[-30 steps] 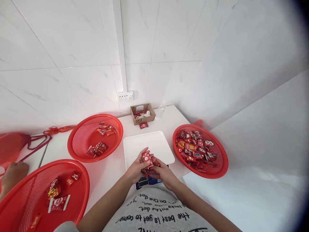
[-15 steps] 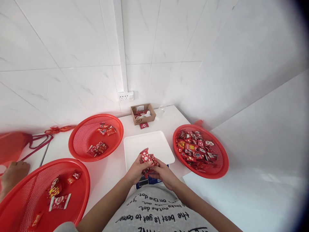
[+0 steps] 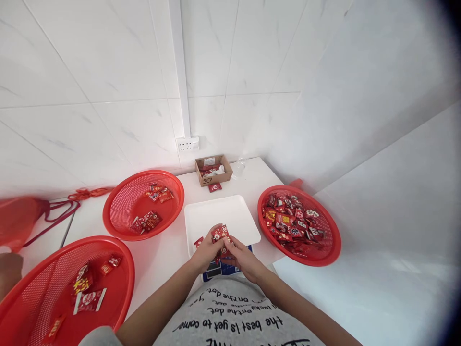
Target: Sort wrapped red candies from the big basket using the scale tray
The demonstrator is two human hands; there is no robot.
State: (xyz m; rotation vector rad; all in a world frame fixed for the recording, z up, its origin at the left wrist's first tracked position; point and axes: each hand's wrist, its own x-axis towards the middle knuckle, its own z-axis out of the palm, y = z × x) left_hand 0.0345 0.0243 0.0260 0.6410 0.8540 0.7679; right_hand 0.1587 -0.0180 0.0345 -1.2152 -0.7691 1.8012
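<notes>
Both my hands meet over the near edge of a white tray that sits on a blue scale. My left hand and my right hand are closed together on a small bunch of red candy packets. One red packet lies on the tray just left of my left hand. A red basket on the right is full of similar packets.
Two more red baskets sit to the left, a far one and a near one, each with a few packets. A small cardboard box and a loose packet lie by the wall. Another person's hand shows at the far left.
A red packet now lies on the tray left of my hands. My hands have lowered slightly over the tray edge. The other person's hand at the left has drawn back.
</notes>
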